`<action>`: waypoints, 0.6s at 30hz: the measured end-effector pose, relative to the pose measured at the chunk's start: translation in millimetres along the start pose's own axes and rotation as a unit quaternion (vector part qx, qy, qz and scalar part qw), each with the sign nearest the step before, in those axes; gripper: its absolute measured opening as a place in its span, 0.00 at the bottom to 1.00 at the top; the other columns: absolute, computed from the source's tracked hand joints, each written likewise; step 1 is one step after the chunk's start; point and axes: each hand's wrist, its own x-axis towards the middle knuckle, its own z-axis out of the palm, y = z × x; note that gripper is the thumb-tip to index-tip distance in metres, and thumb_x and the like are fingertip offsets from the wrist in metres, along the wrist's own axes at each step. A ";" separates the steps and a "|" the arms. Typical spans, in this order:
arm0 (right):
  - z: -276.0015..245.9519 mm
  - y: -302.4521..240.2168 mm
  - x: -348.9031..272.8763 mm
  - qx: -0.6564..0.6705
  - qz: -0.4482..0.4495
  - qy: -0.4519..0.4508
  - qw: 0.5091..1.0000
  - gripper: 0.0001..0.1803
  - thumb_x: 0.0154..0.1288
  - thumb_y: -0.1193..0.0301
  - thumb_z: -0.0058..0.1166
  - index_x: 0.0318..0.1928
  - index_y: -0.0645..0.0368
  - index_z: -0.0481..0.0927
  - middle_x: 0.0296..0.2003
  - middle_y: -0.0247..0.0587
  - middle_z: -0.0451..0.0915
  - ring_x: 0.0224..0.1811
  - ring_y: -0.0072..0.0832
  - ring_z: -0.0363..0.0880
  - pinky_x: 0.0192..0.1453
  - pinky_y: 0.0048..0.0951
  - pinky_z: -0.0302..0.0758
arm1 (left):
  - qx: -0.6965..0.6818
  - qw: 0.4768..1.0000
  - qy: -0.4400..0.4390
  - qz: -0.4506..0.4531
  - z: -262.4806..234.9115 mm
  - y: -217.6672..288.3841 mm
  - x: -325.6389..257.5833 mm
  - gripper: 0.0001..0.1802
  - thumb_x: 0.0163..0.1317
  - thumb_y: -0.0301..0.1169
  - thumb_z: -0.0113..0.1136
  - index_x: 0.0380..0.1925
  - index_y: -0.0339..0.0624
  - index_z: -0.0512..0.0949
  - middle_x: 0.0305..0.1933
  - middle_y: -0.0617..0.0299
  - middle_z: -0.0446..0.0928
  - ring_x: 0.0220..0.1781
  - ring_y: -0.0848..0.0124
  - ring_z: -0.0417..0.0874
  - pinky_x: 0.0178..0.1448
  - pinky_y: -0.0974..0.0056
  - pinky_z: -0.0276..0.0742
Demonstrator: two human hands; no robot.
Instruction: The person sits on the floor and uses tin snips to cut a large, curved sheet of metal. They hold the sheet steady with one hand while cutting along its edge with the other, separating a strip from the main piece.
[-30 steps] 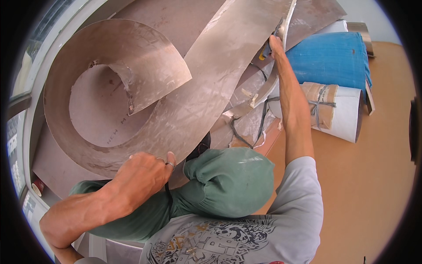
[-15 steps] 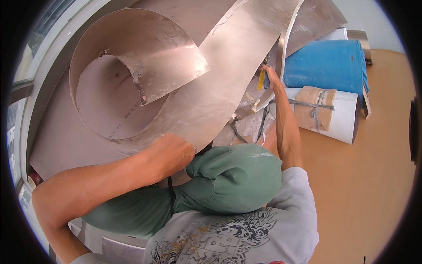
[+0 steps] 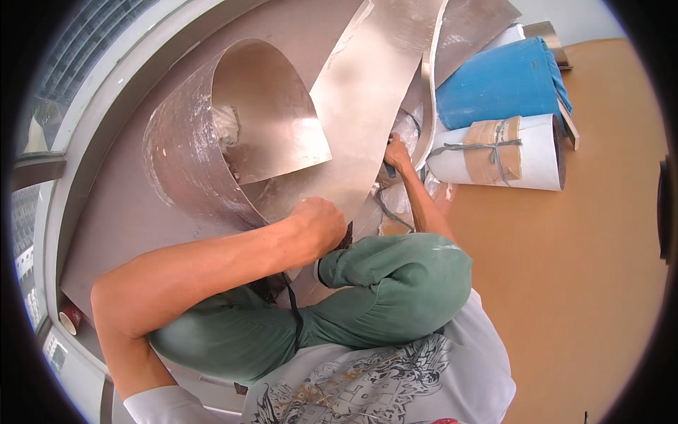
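A long, thin, shiny metal-like sheet (image 3: 367, 85) runs from the upper middle down to my knees, and its left part curls into a large roll (image 3: 180, 134). My left hand (image 3: 319, 225) is closed on the sheet's near edge, fingers curled and mostly hidden. At the sheet's right edge, my right hand (image 3: 397, 152) is closed, its fingertips partly behind the edge. A small dark tool-like piece (image 3: 389, 170) shows under it, but its kind cannot be made out.
To the right lie a blue wrapped roll (image 3: 494, 85) and a white roll (image 3: 540, 152) tied with dark cord over brown paper. A curved pale strip (image 3: 426, 92) stands beside the sheet. A window frame (image 3: 53, 219) borders the left, with a paper cup (image 3: 69, 321) near it.
My right hand has come nearer along the sheet's edge, and the yellow piece beside it no longer shows. The curled roll has tipped, showing its outer side. My left hand has shifted right.
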 end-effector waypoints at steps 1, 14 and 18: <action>7.7 18.4 7.9 -0.023 -0.035 0.003 0.999 0.44 0.55 0.41 0.57 0.63 0.60 0.68 0.56 0.66 0.74 0.62 0.57 0.72 0.64 0.48 0.70 | 0.002 1.000 0.008 0.014 0.4 -0.6 1.3 0.05 0.53 0.27 0.60 0.27 0.42 0.84 0.28 0.53 0.84 0.34 0.58 0.88 0.36 0.58 0.82; -175.2 0.9 13.7 -0.122 -0.129 -0.048 0.983 0.36 0.52 0.50 0.65 0.58 0.59 0.78 0.56 0.56 0.79 0.62 0.46 0.75 0.66 0.40 0.71 | -0.016 0.998 0.058 -0.008 5.5 -4.4 -23.8 0.09 0.53 0.29 0.58 0.32 0.39 0.85 0.31 0.49 0.85 0.37 0.52 0.87 0.41 0.53 0.83; -233.7 -36.5 3.9 -0.186 -0.188 0.027 0.964 0.32 0.56 0.50 0.63 0.56 0.57 0.78 0.53 0.54 0.80 0.58 0.47 0.78 0.62 0.41 0.73 | -0.014 0.997 0.081 -0.007 5.9 -1.3 -24.2 0.10 0.56 0.31 0.58 0.31 0.40 0.85 0.31 0.49 0.84 0.37 0.50 0.86 0.41 0.51 0.82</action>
